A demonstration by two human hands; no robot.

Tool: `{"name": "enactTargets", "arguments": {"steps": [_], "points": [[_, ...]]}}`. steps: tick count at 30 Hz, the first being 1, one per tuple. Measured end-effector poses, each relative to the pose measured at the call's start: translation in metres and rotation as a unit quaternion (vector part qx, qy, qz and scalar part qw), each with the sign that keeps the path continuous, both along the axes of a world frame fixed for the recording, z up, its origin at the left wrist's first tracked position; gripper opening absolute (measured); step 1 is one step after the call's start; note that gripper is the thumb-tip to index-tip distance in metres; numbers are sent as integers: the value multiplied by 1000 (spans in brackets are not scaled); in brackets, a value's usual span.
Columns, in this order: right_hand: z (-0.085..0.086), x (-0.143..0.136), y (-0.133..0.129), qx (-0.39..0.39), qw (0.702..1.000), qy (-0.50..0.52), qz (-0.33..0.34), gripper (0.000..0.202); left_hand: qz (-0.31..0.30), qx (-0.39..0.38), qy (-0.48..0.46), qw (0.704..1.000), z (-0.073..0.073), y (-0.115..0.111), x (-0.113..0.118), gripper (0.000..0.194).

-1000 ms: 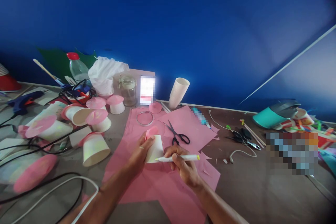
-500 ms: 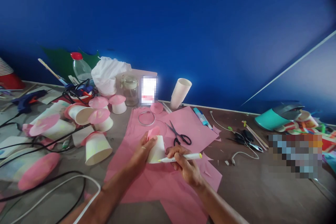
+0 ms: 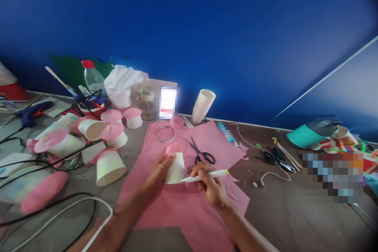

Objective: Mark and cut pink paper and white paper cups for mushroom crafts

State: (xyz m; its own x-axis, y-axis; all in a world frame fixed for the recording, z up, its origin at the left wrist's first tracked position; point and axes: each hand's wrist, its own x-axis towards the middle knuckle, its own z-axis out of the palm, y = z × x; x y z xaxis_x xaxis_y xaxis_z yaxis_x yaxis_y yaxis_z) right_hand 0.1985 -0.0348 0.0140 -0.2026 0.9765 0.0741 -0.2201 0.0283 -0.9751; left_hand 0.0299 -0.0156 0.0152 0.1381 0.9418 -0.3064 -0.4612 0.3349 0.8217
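Note:
My left hand (image 3: 161, 169) is closed round a small white paper cup (image 3: 176, 169) with a pink paper piece (image 3: 172, 149) at its far end. Pale yellow colouring shows on the cup's side. Between the fingers of my right hand (image 3: 208, 185) is a white marker (image 3: 217, 173) with yellow ends, its tip at the cup's near rim; I cannot tell whether it touches. Under both hands lie pink paper sheets (image 3: 165, 212). Black-handled scissors (image 3: 202, 151) rest spread on the paper just beyond my right hand, near a metal ring (image 3: 164, 133).
Several cups with pink paper tops (image 3: 110, 167) stand at left among black cables and a white cable (image 3: 106, 204). A glue gun (image 3: 34, 113) lies farther left. At the back are a glass jar (image 3: 147, 104) and stacked paper cups (image 3: 203, 106). Pliers (image 3: 285, 165) lie at right.
The marker tip has shifted slightly to the right along the cup's rim. My left hand keeps its hold on the cup, and the view has moved slightly.

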Motion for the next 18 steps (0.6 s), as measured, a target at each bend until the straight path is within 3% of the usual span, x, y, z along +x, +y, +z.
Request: {"name": "enactTargets", "arguments": {"steps": [4, 9, 14, 18], "points": [[2, -2, 1, -8, 1000, -17, 5, 43, -2, 5, 0, 1000, -8, 1, 0, 36], [-3, 0, 6, -23, 997, 12, -74, 40, -9, -5, 6, 1000, -2, -1, -2, 34], [0, 2, 5, -32, 999, 14, -31, 41, -2, -4, 2, 1000, 6, -1, -1, 32], [-1, 0, 4, -28, 1000, 3, 6, 42, -4, -10, -6, 1000, 4, -1, -1, 34]]}}
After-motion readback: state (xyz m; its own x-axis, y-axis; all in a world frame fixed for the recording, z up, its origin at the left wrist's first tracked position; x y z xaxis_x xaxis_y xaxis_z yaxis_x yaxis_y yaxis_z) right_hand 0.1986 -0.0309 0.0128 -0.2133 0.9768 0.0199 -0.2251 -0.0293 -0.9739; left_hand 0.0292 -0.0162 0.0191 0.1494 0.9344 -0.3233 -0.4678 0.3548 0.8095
